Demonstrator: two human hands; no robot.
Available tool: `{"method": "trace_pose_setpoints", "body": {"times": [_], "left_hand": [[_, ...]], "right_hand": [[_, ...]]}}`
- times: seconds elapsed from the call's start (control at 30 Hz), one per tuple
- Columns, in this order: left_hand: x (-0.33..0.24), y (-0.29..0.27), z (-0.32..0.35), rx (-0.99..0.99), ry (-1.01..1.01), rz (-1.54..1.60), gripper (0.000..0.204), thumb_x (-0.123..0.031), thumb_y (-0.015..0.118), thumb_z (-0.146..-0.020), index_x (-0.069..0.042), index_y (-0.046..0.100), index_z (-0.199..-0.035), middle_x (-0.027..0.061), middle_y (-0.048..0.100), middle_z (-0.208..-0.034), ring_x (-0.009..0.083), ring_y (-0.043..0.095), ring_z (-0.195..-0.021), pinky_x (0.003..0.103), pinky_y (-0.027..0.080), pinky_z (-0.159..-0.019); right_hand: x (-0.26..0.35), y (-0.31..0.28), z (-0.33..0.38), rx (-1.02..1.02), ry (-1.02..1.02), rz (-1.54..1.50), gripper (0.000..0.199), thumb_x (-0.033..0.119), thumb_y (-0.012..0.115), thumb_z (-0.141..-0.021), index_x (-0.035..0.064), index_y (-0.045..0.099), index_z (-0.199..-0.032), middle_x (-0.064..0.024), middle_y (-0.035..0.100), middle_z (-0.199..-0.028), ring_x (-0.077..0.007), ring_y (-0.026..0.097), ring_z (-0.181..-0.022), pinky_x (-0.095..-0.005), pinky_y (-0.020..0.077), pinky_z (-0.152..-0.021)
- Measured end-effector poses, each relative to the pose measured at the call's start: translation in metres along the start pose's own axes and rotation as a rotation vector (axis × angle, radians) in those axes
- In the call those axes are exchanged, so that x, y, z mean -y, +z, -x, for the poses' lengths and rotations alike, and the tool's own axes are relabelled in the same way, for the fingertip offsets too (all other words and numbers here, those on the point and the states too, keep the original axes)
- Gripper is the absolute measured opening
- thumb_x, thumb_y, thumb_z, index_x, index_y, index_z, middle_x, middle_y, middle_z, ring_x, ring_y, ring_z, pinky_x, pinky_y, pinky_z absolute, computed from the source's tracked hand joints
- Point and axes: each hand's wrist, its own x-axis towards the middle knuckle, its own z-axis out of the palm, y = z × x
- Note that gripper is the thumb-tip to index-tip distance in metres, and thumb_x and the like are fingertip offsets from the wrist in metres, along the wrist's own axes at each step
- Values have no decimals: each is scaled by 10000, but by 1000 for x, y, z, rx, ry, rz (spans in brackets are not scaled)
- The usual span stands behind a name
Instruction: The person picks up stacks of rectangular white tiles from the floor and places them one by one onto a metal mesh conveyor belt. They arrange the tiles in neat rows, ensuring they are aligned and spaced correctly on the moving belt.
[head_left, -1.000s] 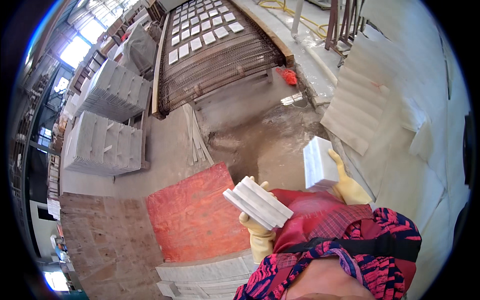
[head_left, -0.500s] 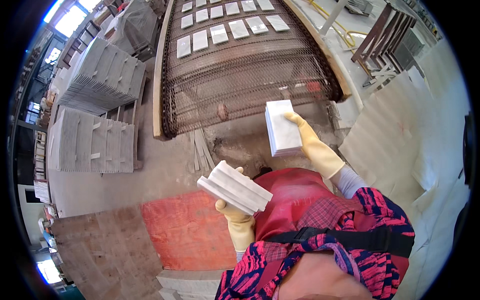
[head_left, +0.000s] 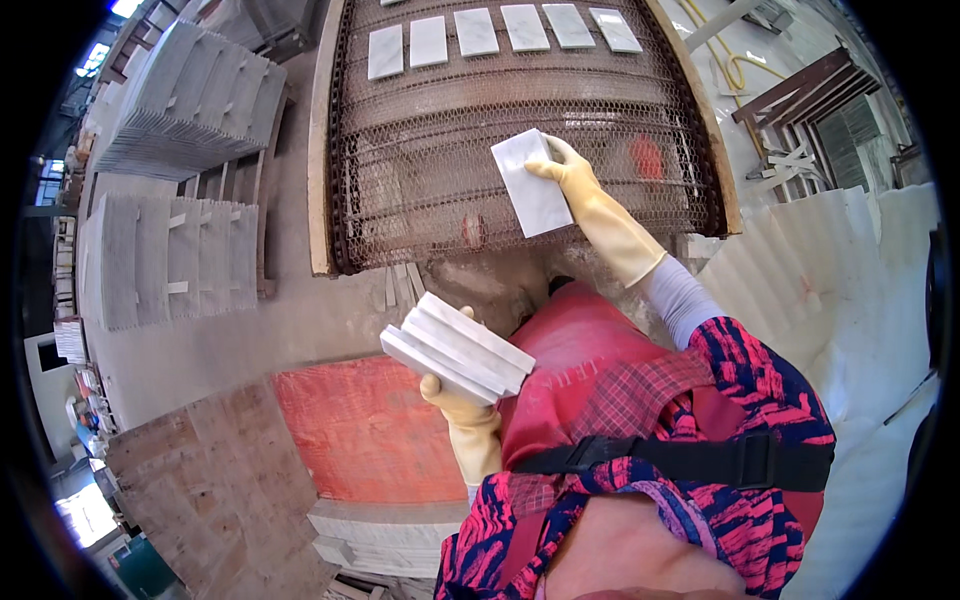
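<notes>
Right hand (head_left: 562, 165) out over the mesh belt (head_left: 420, 200), yellow-gloved, fingers pinching one white tile (head_left: 531, 183) by its right edge; I read the tile as held just above the mesh near the belt's near edge, not yet laid flat, though I cannot tell if a corner touches. Left hand (head_left: 462, 405) low at the apron (head_left: 570, 350), fingers wrapped under a stack (head_left: 457, 348) of about four more tiles, tilted. Progress, as I judge it: a row of five tiles (head_left: 500, 32) already lies at the belt's far edge; the near stretch of mesh is bare, so one in hand to place and the stack left. Containers: none proper. Racks (head_left: 165, 260) of upright tiles stand left of the belt. An orange sheet (head_left: 370, 430) lies below the stack, flat slabs (head_left: 385, 540) beneath it.
</notes>
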Motion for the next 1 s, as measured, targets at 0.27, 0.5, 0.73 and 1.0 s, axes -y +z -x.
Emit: {"method": "trace_pose_setpoints", "body": {"times": [0.27,0.5,0.73,1.0], "left_hand": [[1,-9,-40,43,-2,113,1182,-710,775,-769,-122,336,-1696,219,557,-1577,367,670,-1292,532,574,-1089],[12,-1,-66,76,10,164,1155,-685,737,-825,-105,287,-1717,242,511,-1620,383,664,-1300,539,566,-1100],[24,-18,-73,179,5,263,1015,-659,594,-936,-144,254,-1742,250,526,-1609,367,669,-1293,505,531,-1131],[39,-1,-83,238,42,236,1086,-681,665,-903,-149,232,-1745,257,431,-1677,413,508,-1488,564,355,-1294]], "right_hand": [[14,15,27,-28,15,536,1064,526,829,-860,147,327,-1718,-253,501,-1643,-380,511,-1504,-449,384,-1250],[15,13,30,-63,-78,923,994,617,682,-956,104,303,-1720,-278,586,-1517,-430,569,-1408,-484,411,-1210],[-1,2,24,-130,-184,996,877,597,631,-996,71,400,-1659,-277,674,-1369,-436,633,-1298,-506,471,-1127],[55,-4,42,21,-503,1025,595,532,717,-983,110,691,-1402,-210,749,-1238,-401,702,-1152,-490,537,-1027]]}}
